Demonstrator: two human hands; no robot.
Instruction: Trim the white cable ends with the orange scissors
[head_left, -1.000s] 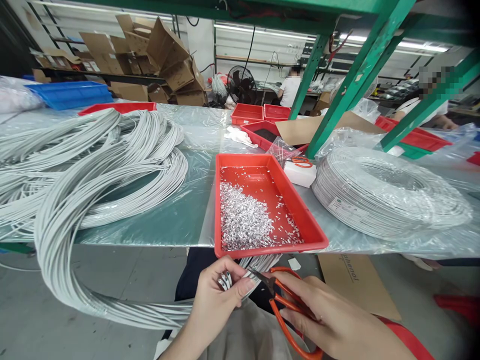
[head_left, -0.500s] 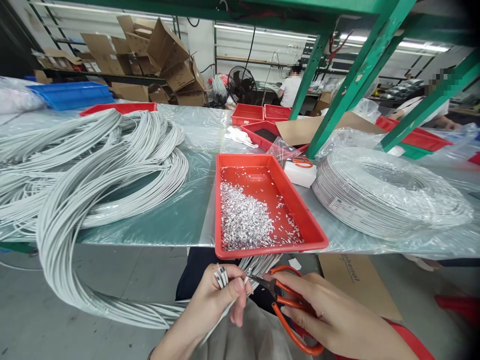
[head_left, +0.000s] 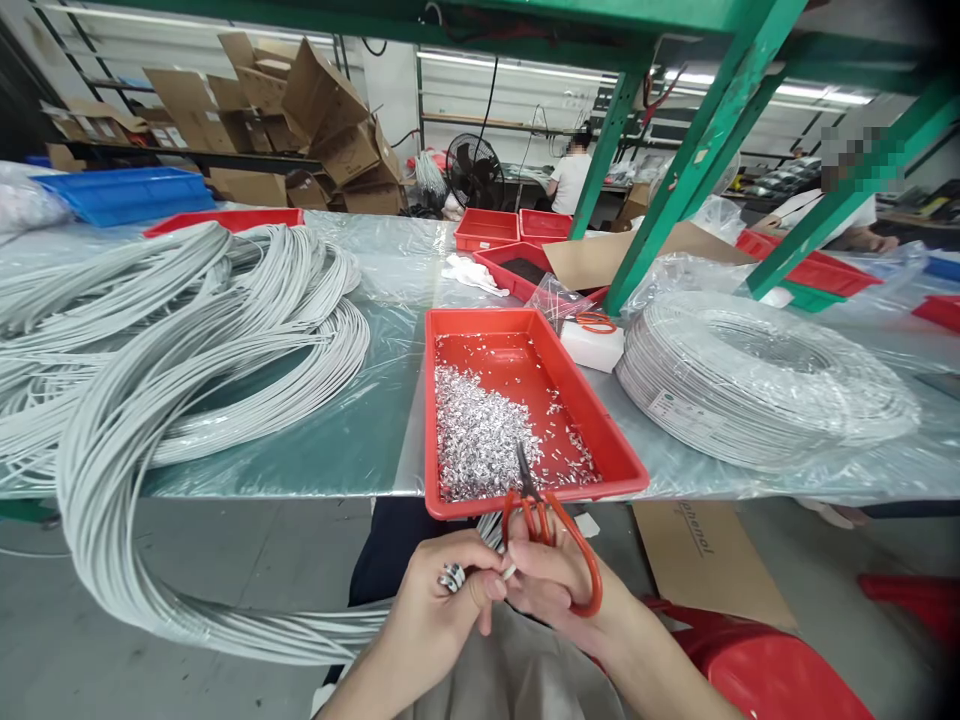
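- While the L hand (head_left: 442, 590) stays curled round a few white wires (head_left: 451, 577), dark marks nr their ends, its thumb + index pinch at fingertip level.
- R hand (head_left: 559, 580) has orange-handled scissors (head_left: 529, 488) hooked in the fingers; thumb + index closed narrow on a short white wire end (head_left: 510, 572), fingertips meeting L's.
- Change: 0.5 s ago blades pointed L at the L fingertips; now swung up, pointing away, in line w/ the tray's near rim. So prob. fingers working the wire end, not blades. Can't tell if a cut was made.
- Scissors: dark slim metal blades, nearly together; smooth rounded loops.
- Wire bundle (head_left: 90, 500), L: matte pale grey, many thin strands, bends off table (head_left: 386, 440) edge toward lap.
- Red tray (head_left: 517, 365) just beyond hands: smooth plastic, sloped walls; heap of shiny silver bits (head_left: 480, 430), crinkly.
- Table under clear wrinkled plastic; R side, plastic-wrapped wire coil (head_left: 712, 420), ring-shaped, glossy.
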